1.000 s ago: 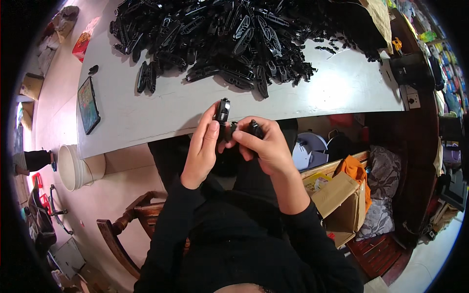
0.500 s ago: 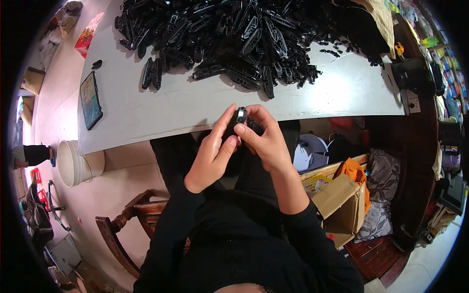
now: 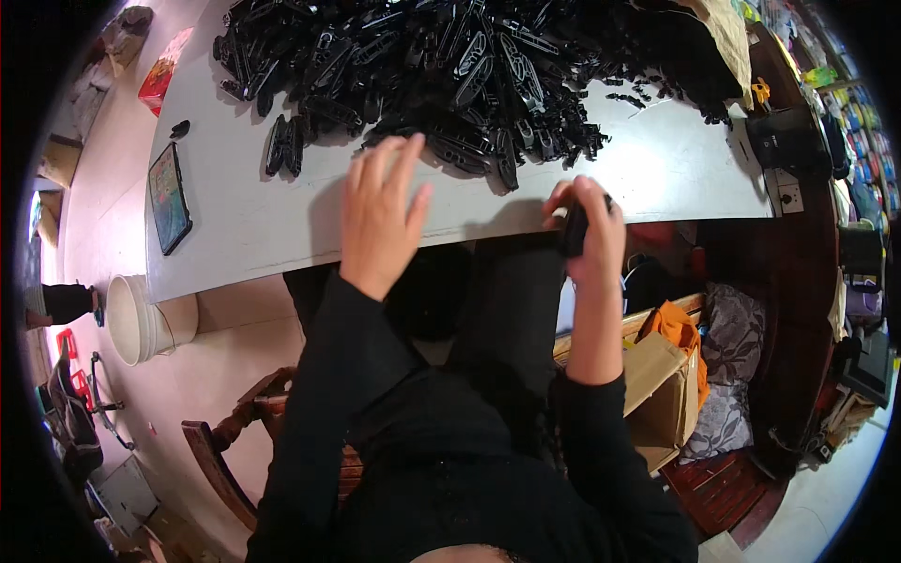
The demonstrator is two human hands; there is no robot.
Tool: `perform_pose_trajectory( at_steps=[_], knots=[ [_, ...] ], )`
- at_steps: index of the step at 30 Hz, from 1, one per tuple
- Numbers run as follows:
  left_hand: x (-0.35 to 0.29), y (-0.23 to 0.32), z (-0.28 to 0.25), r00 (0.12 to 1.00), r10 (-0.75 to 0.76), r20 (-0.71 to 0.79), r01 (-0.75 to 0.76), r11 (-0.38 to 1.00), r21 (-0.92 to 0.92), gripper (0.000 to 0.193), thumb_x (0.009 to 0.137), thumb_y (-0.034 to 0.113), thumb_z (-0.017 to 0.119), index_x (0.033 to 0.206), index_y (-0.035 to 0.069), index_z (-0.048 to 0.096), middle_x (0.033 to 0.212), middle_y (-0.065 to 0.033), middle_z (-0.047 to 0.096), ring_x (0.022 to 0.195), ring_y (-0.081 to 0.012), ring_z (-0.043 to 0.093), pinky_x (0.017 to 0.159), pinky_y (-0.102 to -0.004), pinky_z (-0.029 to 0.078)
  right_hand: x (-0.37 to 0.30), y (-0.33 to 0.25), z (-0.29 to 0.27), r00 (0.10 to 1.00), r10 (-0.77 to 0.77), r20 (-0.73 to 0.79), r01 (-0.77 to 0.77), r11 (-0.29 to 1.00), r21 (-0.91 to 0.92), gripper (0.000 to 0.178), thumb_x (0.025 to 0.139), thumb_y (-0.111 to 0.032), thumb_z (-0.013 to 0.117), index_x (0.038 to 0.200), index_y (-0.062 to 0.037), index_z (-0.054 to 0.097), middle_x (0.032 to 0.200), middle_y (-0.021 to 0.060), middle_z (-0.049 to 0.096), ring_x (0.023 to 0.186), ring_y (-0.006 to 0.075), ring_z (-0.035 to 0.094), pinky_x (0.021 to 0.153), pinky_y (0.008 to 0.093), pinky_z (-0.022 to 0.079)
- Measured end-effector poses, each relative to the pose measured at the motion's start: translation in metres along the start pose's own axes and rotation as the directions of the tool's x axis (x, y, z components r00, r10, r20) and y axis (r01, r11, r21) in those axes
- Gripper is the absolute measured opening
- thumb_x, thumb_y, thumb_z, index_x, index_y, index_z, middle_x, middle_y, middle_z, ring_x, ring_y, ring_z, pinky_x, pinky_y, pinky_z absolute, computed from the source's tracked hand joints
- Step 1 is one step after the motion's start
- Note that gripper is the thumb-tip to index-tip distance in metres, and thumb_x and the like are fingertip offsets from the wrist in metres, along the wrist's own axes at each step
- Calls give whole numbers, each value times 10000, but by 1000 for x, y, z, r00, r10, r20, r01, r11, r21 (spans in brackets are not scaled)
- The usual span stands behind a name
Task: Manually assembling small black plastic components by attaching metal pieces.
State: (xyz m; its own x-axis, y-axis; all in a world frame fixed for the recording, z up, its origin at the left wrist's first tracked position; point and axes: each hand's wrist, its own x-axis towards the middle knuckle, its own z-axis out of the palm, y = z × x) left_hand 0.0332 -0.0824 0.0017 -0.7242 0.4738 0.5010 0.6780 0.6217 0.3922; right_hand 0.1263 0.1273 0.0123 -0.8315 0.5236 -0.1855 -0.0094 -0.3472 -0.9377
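My left hand (image 3: 383, 211) is over the near edge of the grey table (image 3: 253, 211). Its fingers are spread and point at the pile of black plastic parts (image 3: 450, 136); nothing shows in it. Off to the right, my right hand (image 3: 601, 230) is closed around a dark, elongated black plastic part (image 3: 575, 228), just past the table's front edge. The fingers partly cover that part, so its exact kind is unclear. Many parts in the pile are long, with cut-out openings. Two black pieces (image 3: 284, 145) lie side by side at the pile's left.
On the left of the table lie a phone (image 3: 170, 199) and a small black piece (image 3: 180, 129). A white bucket (image 3: 136, 319) stands on the floor. At the right are an open cardboard box (image 3: 662, 403) and cushions (image 3: 732, 328); a wooden chair (image 3: 225, 450) is lower left.
My hands, together around a black part before, have separated. The left has moved forward and left toward the pile with opened fingers; the right has gone rightward with a black part.
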Motion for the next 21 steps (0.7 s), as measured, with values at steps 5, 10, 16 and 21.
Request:
perform_pose_trajectory(
  at_steps=[5, 10, 16, 21],
  knots=[
    [12, -8, 2, 998, -33, 49, 20, 969, 247, 402, 727, 147, 672, 1097, 73, 533, 1034, -65, 519, 974, -235, 488, 829, -349, 396, 48, -10, -25, 918, -391, 71, 322, 626, -711, 123, 763, 13, 547, 875, -25, 580, 828, 101, 627, 615, 175, 569, 585, 283, 470],
    [8, -7, -2, 991, -91, 100, 59, 958, 280, 314, 689, 122, 702, 953, 79, 537, 962, -46, 505, 915, -219, 488, 769, -347, 407, 51, -20, -21, 897, -349, 273, 247, -118, -962, 161, 750, -98, 623, 910, -113, 624, 854, 81, 605, 757, 308, 590, 645, 368, 472],
    [-5, -9, -16, 972, -177, 152, 142, 967, 212, 276, 707, 96, 684, 935, 80, 530, 913, -58, 548, 861, -244, 533, 730, -355, 436, 52, -24, -24, 892, -275, 358, 298, -236, -925, 133, 756, -158, 628, 882, -118, 616, 839, 70, 584, 756, 312, 587, 626, 384, 465],
    [-16, -11, -24, 976, -206, 72, 196, 973, 119, 252, 722, 72, 672, 934, 65, 537, 915, -67, 576, 844, -286, 563, 686, -361, 461, 38, -11, -23, 817, -450, 361, 413, 20, -910, 119, 754, -97, 642, 856, -60, 592, 767, 86, 581, 640, 252, 574, 565, 322, 447]
  ],
)
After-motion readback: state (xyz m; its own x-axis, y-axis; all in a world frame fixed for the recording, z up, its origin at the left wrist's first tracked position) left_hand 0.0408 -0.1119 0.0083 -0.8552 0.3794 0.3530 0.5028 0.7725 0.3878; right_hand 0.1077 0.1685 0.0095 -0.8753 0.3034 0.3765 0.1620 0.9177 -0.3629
